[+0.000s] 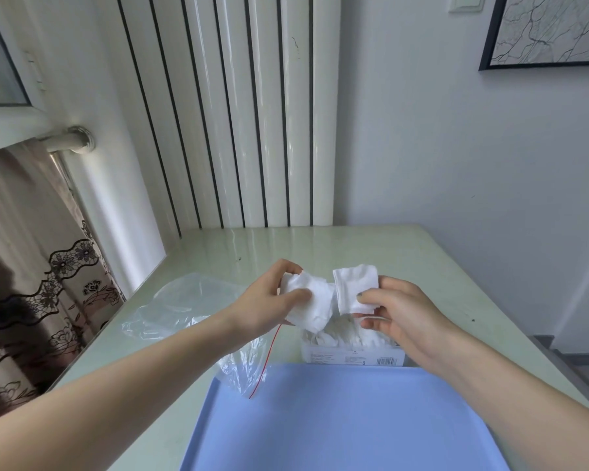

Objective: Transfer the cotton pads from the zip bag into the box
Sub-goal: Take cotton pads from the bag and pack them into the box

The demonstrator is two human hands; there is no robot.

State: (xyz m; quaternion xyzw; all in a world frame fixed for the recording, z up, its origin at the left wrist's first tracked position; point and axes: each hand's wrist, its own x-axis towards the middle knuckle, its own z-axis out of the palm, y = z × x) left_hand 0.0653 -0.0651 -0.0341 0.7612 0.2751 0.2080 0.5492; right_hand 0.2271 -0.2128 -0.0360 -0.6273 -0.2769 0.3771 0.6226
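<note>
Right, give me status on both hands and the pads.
Left hand grips a wad of pads; right hand pinches another stack. Both above the box, already part filled. Bag slack on the table, nothing in the way.

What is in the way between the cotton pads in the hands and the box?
Nothing visible. The left hand holds a bunch of cotton pads and the right hand pinches another bunch, both just above the open box, which already has pads in it. The zip bag lies off to the left.
</note>
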